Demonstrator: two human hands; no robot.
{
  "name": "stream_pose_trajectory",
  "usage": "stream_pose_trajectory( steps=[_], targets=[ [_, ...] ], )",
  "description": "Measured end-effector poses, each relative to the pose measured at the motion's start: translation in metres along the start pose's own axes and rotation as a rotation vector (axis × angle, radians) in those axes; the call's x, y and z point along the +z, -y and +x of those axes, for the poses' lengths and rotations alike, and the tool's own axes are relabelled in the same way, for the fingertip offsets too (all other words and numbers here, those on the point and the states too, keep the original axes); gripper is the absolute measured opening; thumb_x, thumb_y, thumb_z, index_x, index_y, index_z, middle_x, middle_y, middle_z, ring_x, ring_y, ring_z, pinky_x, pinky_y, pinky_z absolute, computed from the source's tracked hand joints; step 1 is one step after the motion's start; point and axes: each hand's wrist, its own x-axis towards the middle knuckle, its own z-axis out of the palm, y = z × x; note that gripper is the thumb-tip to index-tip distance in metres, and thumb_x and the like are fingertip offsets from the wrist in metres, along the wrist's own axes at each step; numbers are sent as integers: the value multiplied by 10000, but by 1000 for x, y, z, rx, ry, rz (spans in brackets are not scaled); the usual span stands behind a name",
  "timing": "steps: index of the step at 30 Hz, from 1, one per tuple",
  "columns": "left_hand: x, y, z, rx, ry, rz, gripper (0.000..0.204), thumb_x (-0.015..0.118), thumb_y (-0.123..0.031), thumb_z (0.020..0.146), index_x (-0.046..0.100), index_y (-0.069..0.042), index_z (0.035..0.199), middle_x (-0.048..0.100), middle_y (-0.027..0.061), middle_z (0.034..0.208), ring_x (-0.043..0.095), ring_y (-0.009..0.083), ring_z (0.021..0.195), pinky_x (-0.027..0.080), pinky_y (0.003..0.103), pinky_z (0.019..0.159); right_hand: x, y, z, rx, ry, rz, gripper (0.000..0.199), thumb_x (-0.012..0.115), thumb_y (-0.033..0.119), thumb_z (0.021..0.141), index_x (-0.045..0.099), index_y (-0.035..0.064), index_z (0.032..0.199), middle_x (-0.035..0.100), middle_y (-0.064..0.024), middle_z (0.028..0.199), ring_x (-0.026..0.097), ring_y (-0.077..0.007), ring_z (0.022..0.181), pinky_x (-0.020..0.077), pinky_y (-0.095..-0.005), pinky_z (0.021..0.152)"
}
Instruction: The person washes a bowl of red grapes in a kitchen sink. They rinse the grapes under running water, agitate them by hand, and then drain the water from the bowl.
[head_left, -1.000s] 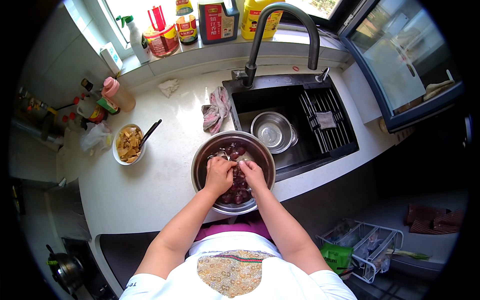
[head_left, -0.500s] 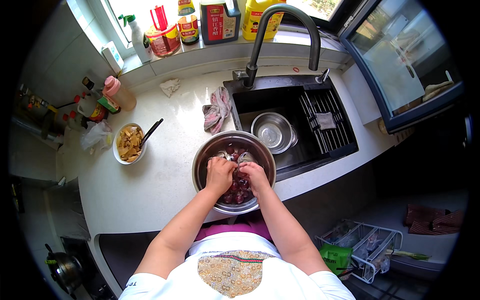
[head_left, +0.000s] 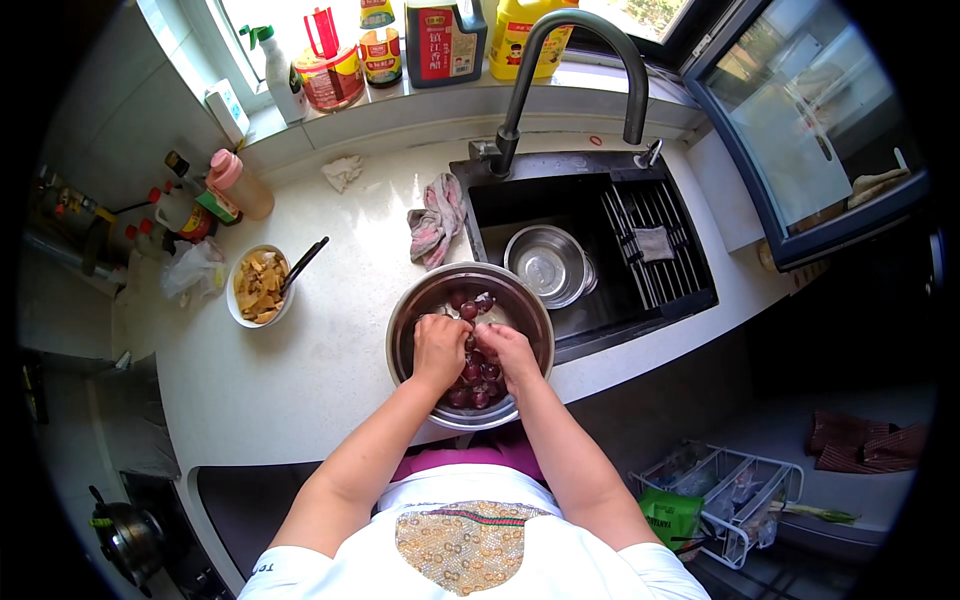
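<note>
A wide steel bowl (head_left: 402,300) stands at the counter's front edge, close against me. Inside it lie several dark red grapes (head_left: 478,378), round and wet-looking. My left hand (head_left: 440,348) is down in the bowl with its fingers curled in among the grapes. Close beside it, my right hand (head_left: 506,350) has its thumb and fingers bent together over the middle of the bunch. The fingertips of both hands nearly meet there, and grapes show between them. Exactly which grape each hand pinches is partly hidden by the fingers.
Right of the bowl is a black sink (head_left: 600,325) with a smaller steel pot (head_left: 550,262) and a grey faucet (head_left: 575,20) arching over. A crumpled cloth (head_left: 437,220) lies behind the bowl. At left stands a food bowl (head_left: 238,305) with chopsticks (head_left: 308,262).
Both hands stay in the bowl, with small finger movements. Some grapes at the far side have shifted, and the right fingers have changed position slightly. The view has moved a little.
</note>
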Motion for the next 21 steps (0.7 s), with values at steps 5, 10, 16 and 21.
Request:
stream_pose_trajectory(
  steps=[5, 10, 16, 21],
  targets=[
    [0, -1, 0, 10, 17, 15, 49, 647, -78, 772, 663, -90, 816, 618, 65, 806, 546, 283, 875, 406, 414, 829, -7, -13, 11, -11, -83, -120, 259, 634, 305, 903, 637, 56, 974, 620, -1, 740, 531, -84, 634, 418, -220, 600],
    [0, 0, 0, -6, 29, 48, 55, 650, -76, 769, 664, -84, 822, 622, 66, 820, 548, 285, 879, 407, 406, 836, -5, -15, 12, -86, -166, -210, 234, 678, 234, 869, 629, 34, 980, 630, -17, 766, 543, -82, 614, 429, -215, 559],
    [2, -1, 0, -6, 16, 35, 55, 650, -78, 775, 667, -87, 826, 622, 76, 826, 548, 292, 879, 411, 411, 828, -9, -18, 13, -70, -50, -244, 267, 665, 204, 876, 601, 8, 1046, 644, -40, 810, 567, -97, 617, 460, -226, 584],
    [0, -1, 2, -14, 10, 31, 46, 641, -88, 786, 664, -89, 826, 620, 83, 818, 548, 297, 868, 411, 424, 823, -9, -22, 14, -97, -99, -37, 258, 629, 162, 899, 601, -19, 1080, 654, -53, 812, 569, -93, 621, 461, -214, 583]
  ],
)
